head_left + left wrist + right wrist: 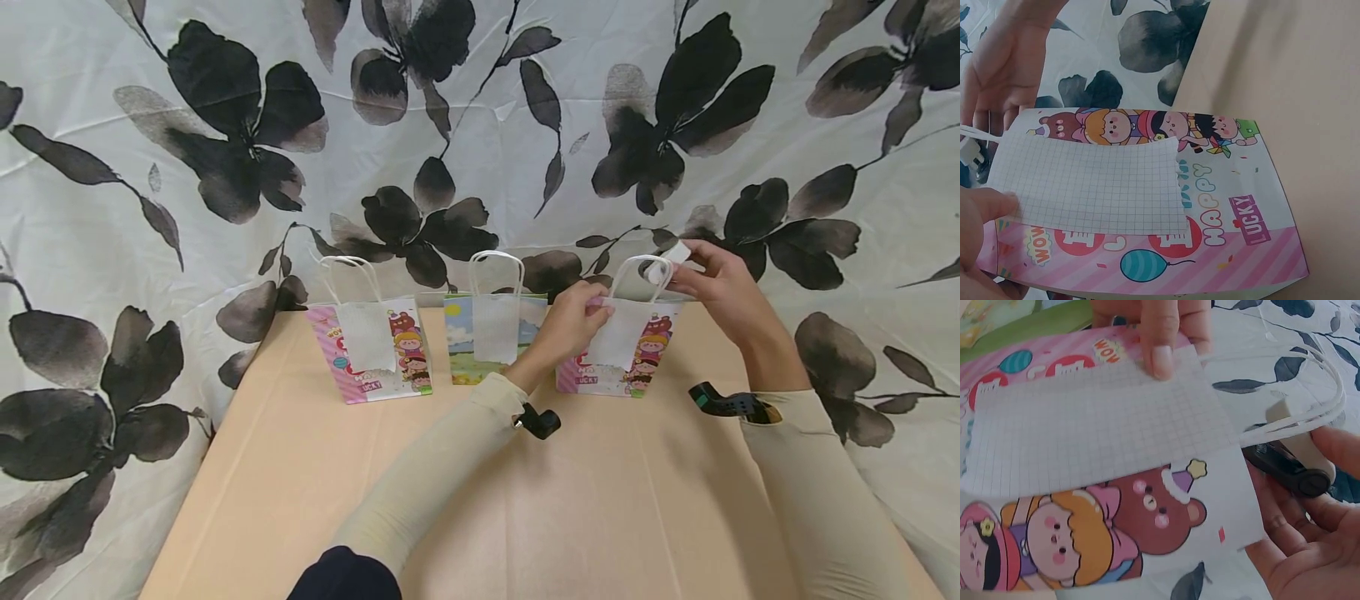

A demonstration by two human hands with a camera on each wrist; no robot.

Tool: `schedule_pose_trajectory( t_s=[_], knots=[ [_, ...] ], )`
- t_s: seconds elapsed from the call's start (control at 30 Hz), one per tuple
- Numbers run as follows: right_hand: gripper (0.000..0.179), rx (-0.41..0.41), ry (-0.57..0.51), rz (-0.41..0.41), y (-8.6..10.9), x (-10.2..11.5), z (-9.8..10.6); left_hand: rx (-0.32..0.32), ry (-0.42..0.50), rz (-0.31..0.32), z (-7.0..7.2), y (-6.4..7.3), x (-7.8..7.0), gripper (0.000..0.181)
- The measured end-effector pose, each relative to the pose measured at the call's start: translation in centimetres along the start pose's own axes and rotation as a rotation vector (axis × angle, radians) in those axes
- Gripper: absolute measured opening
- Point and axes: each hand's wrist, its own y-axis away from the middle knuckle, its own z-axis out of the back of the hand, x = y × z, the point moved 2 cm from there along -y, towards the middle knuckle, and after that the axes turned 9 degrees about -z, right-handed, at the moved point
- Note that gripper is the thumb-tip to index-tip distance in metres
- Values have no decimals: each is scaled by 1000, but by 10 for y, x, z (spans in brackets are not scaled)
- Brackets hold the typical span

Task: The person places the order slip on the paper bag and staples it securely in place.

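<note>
My left hand (566,325) pinches the top edge of the right-hand pink and white gift bag (1272,250), thumb pressed on a squared paper sheet (1097,184) lying over its front. Cartoon figures and a balloon decorate this bag. In my right hand (723,287) is a small white and black stapler (1310,456), held just behind the bag's white looped handles (1329,381). The stapler's round hinge faces the palm in the right wrist view, and the handles overlap part of it. The sheet's lower edge is torn and ragged.
A matching pink gift bag (333,333) stands at left, a blue and green bag (459,329) in the middle, both with white paper on their fronts. They stand towards the back of the beige table (480,483), before a floral cloth (510,150).
</note>
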Motion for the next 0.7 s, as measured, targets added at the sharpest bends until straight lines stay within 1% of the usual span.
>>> schedule_pose_trajectory(
  t_s=[0.13, 0.2, 0.37, 0.57, 0.7],
  knots=[
    [45, 43, 50, -33, -3, 1, -2, -2, -6, 3, 0, 0, 0, 17],
    [42, 74, 74, -48, -5, 2, -3, -4, -1, 8, 0, 0, -1, 17],
    [35, 146, 146, -45, -7, 6, -3, -3, 5, 20, -1, -1, -1, 17],
    [35, 182, 199, -36, -12, 8, -6, -9, -39, 23, -1, -2, -3, 19],
    [34, 190, 201, -44, -15, 10, -7, -4, -35, 29, -1, -2, -4, 19]
  ],
)
